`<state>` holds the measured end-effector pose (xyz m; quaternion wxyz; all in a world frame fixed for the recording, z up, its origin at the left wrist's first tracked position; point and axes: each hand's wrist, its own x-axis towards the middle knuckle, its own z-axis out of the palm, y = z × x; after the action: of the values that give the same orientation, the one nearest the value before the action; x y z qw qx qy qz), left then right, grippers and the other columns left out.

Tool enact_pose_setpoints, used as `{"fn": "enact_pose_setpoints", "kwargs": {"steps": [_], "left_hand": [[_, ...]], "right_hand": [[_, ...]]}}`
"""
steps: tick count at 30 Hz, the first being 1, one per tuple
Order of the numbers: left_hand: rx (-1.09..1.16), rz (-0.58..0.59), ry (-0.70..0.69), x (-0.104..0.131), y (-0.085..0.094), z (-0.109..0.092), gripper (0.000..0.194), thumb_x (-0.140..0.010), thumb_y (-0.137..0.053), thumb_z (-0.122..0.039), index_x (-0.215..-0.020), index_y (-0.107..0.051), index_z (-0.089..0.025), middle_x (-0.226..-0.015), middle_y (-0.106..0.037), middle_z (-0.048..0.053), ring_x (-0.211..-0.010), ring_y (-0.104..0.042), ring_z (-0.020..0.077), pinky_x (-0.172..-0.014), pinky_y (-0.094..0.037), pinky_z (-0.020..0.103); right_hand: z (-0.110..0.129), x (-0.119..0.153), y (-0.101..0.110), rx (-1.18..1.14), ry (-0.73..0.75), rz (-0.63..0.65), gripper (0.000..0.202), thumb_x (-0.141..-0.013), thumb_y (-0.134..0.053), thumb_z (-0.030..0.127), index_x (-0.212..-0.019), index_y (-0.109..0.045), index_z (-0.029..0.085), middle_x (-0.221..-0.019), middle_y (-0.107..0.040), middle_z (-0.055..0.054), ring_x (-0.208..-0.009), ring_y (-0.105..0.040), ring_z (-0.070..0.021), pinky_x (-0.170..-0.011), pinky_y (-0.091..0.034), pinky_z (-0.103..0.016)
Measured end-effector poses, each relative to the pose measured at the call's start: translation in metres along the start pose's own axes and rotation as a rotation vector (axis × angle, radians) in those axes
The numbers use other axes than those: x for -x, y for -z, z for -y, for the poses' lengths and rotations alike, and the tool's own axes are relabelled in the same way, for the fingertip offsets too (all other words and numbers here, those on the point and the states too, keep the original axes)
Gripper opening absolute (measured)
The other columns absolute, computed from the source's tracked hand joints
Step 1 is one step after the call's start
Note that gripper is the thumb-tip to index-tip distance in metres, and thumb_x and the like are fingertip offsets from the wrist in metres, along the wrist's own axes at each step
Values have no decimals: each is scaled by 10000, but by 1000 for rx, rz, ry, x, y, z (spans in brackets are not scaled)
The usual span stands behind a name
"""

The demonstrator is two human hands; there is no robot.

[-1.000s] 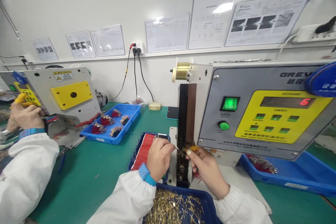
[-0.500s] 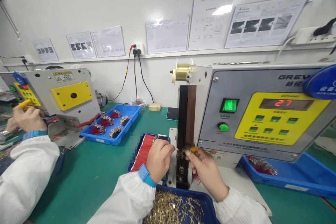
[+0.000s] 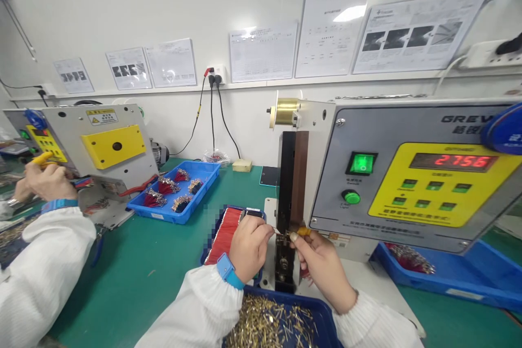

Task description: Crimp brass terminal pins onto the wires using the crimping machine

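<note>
At the black press head (image 3: 285, 261) of the grey machine (image 3: 350, 119), my left hand (image 3: 249, 244) pinches a thin wire (image 3: 277, 231) from the left side. My right hand (image 3: 322, 263) is on the other side of the head, thumb and finger closed on a small piece too hidden to name. Yellow covers show on its fingers. Below both hands lies a dark blue tray (image 3: 334, 326) of gold-coloured metal pins (image 3: 265, 323). Red wires (image 3: 225, 234) lie in a tray left of my left hand.
Another person's hand (image 3: 49, 182) works at a second machine (image 3: 134, 157) at the left. A blue tray (image 3: 199, 196) with wire bundles stands between the machines. Another blue tray (image 3: 473, 277) is at the right. Papers and a power socket (image 3: 219, 72) are on the wall.
The red display on the machine shows 2756 where fewer digits were seen. The view has shifted slightly. Both my hands keep nearly the same pose at the press head.
</note>
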<state>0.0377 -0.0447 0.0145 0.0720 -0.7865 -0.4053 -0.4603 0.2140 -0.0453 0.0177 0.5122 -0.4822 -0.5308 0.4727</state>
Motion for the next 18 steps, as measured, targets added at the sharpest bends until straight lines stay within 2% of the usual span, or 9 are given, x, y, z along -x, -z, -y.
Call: {"fn": "enact_pose_setpoints", "kwargs": {"steps": [12,18], "left_hand": [[2,-3,-6,0,0,0,189,-912,-450,-99,-914,-620,-184,-871,-578,62,-838,-516,185,-732,-452,306],[-17,-44,-8,-2,2,-3,230,-923,-445,-100,-952,-653,-194,-864,-565,61,-827,-510,180,-700,-441,299]], "right_hand": [[-2,-2,1,24,9,7,481,-681,-655,681,-662,-570,208,-467,-474,51,-380,-429,-122,-376,-353,-253],[-2,0,0,42,22,6,472,-703,-632,686,-667,-559,221,-466,-461,55,-368,-410,-125,-359,-342,-256]]}}
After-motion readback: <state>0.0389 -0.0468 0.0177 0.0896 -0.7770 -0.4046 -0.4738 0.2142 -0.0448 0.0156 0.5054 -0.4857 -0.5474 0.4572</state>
